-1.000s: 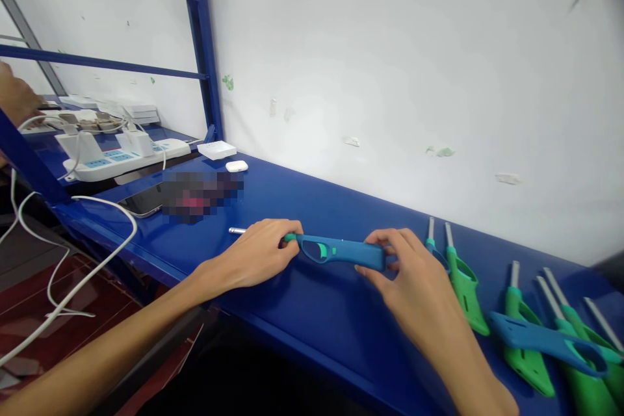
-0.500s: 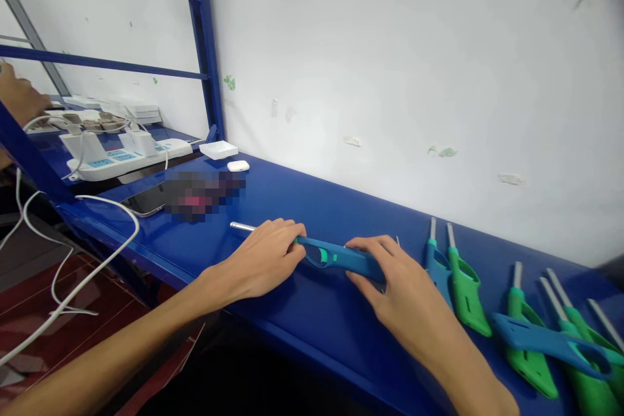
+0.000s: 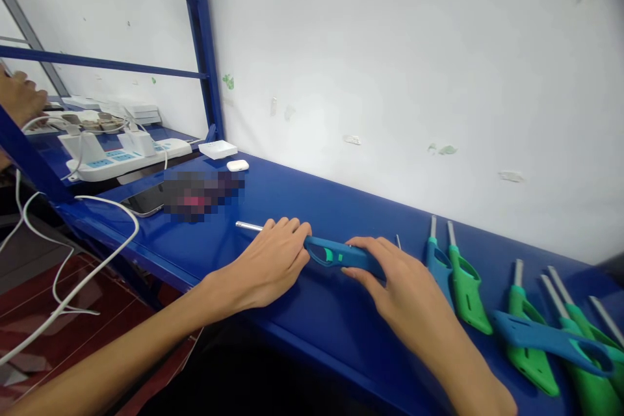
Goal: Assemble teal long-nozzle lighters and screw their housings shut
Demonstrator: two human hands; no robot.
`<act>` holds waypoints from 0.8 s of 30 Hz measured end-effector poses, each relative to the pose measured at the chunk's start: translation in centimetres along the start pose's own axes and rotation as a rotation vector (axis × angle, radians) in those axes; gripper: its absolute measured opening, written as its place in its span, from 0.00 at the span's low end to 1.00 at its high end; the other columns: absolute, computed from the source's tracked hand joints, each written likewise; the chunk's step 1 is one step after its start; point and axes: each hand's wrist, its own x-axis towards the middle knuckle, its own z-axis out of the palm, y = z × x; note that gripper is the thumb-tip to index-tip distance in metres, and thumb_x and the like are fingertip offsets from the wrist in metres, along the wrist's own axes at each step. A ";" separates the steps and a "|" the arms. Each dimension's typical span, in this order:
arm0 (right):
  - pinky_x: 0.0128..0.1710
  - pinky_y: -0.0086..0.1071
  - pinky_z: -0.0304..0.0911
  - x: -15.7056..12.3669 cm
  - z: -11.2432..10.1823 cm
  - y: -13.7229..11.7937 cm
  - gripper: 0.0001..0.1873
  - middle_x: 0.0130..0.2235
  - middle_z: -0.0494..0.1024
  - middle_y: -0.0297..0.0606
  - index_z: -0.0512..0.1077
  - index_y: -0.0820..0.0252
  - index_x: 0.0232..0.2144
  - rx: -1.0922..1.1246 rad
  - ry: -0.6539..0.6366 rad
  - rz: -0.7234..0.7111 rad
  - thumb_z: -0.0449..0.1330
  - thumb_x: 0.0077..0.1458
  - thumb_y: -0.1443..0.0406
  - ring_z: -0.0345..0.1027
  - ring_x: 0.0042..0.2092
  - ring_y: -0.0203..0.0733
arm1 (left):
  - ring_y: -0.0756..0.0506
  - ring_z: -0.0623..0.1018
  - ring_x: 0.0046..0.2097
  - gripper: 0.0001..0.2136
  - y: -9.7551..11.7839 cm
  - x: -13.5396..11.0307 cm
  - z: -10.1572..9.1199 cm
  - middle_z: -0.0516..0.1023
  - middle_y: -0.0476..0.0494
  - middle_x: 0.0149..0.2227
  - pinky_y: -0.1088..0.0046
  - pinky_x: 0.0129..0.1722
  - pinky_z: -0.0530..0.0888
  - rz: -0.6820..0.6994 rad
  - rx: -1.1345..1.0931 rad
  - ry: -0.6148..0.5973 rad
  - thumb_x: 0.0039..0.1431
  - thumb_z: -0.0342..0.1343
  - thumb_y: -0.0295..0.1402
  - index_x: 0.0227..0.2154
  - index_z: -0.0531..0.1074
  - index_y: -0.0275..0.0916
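Observation:
A blue gas lighter (image 3: 358, 259) with a green trigger is held level over the blue table (image 3: 312, 198) between both hands. My left hand (image 3: 275, 257) is closed around its front part, and the metal tip sticks out beyond the fingers to the left. At the handle end, my right hand (image 3: 390, 279) grips it between thumb and fingers, hiding the end of the handle. Just right of this hand lie a blue lighter (image 3: 440, 266) and a green lighter (image 3: 468, 289). A thin metal piece (image 3: 398, 242) shows behind my right hand, the rest of it hidden.
Several more lighters (image 3: 533, 364) lie heaped at the right, one blue lighter (image 3: 550, 341) across green ones. At the left are a phone (image 3: 146, 200), a white earbud case (image 3: 238, 166), a white box (image 3: 218, 149), a power strip (image 3: 131, 157) and another person's hand (image 3: 22, 97).
My left hand and the lighter have shifted slightly to the right, with the metal tip moving the same way. My right hand has barely moved and keeps its grip.

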 end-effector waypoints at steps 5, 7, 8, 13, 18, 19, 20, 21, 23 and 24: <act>0.44 0.41 0.71 0.0 0.2 -0.3 0.13 0.50 0.84 0.38 0.75 0.47 0.53 -0.014 0.019 0.013 0.62 0.67 0.60 0.81 0.48 0.53 | 0.44 0.75 0.40 0.06 0.1 0.2 0.6 0.74 0.48 0.39 0.62 0.45 0.74 -0.037 0.057 0.041 0.73 0.57 0.35 0.42 0.73 0.38; 0.43 0.41 0.71 0.1 0.1 -0.3 0.14 0.50 0.85 0.37 0.75 0.46 0.53 -0.019 0.025 0.026 0.62 0.66 0.60 0.81 0.49 0.54 | 0.44 0.75 0.41 0.06 0.3 0.3 0.8 0.73 0.48 0.40 0.61 0.46 0.73 -0.059 0.076 0.066 0.72 0.58 0.36 0.41 0.72 0.38; 0.42 0.41 0.70 0.2 0.1 -0.3 0.14 0.50 0.85 0.36 0.75 0.46 0.53 -0.021 0.026 0.033 0.62 0.66 0.60 0.81 0.49 0.54 | 0.44 0.74 0.41 0.06 0.4 0.3 0.9 0.73 0.48 0.40 0.60 0.46 0.73 -0.067 0.081 0.076 0.72 0.57 0.35 0.41 0.72 0.38; 0.37 0.39 0.67 -0.1 -0.6 -1.0 0.11 0.41 0.86 0.33 0.74 0.46 0.50 -0.020 -0.011 0.060 0.62 0.66 0.57 0.81 0.38 0.51 | 0.39 0.69 0.40 0.10 0.7 0.1 0.1 0.71 0.41 0.40 0.56 0.44 0.68 -0.017 0.046 0.085 0.72 0.42 0.26 0.40 0.69 0.39; 0.31 0.38 0.61 -0.9 -1.4 -2.3 0.13 0.27 0.81 0.28 0.76 0.43 0.45 -0.008 -0.141 0.074 0.56 0.69 0.49 0.77 0.29 0.49 | 0.38 0.69 0.42 0.10 1.1 -0.6 -1.4 0.73 0.41 0.41 0.56 0.46 0.67 0.159 -0.013 0.028 0.71 0.42 0.26 0.42 0.69 0.41; 0.32 0.38 0.63 -1.1 -1.6 -2.5 0.15 0.28 0.82 0.29 0.77 0.42 0.44 -0.001 -0.181 0.082 0.54 0.70 0.47 0.78 0.31 0.50 | 0.38 0.70 0.43 0.10 1.2 -0.8 -1.5 0.73 0.41 0.41 0.56 0.47 0.67 0.198 -0.024 0.014 0.71 0.43 0.26 0.43 0.70 0.41; 0.33 0.39 0.64 -1.3 -1.9 -2.6 0.18 0.30 0.83 0.30 0.77 0.42 0.44 0.014 -0.224 0.093 0.52 0.71 0.46 0.79 0.33 0.51 | 0.38 0.71 0.43 0.10 1.4 -0.9 -1.7 0.73 0.42 0.41 0.56 0.48 0.68 0.231 -0.033 0.003 0.71 0.44 0.26 0.43 0.70 0.41; 0.34 0.39 0.64 -1.4 -2.3 -2.7 0.20 0.32 0.84 0.30 0.78 0.43 0.42 0.033 -0.267 0.106 0.50 0.71 0.45 0.80 0.35 0.51 | 0.38 0.71 0.44 0.09 1.6 -1.1 -1.8 0.74 0.41 0.42 0.56 0.49 0.68 0.259 -0.037 -0.005 0.72 0.44 0.27 0.44 0.70 0.41; 0.32 0.38 0.66 -1.8 -3.1 -2.6 0.23 0.34 0.85 0.31 0.78 0.43 0.40 0.077 -0.323 0.115 0.47 0.71 0.45 0.81 0.37 0.51 | 0.38 0.73 0.45 0.09 2.0 -1.3 -2.0 0.75 0.41 0.42 0.56 0.50 0.68 0.303 -0.034 -0.016 0.75 0.44 0.30 0.45 0.69 0.40; 0.32 0.38 0.68 -2.0 -3.6 -2.4 0.23 0.34 0.85 0.31 0.79 0.43 0.39 0.098 -0.330 0.107 0.47 0.71 0.45 0.81 0.37 0.50 | 0.37 0.73 0.45 0.09 2.3 -1.4 -2.1 0.75 0.40 0.42 0.56 0.49 0.68 0.318 -0.029 -0.024 0.76 0.44 0.32 0.44 0.69 0.40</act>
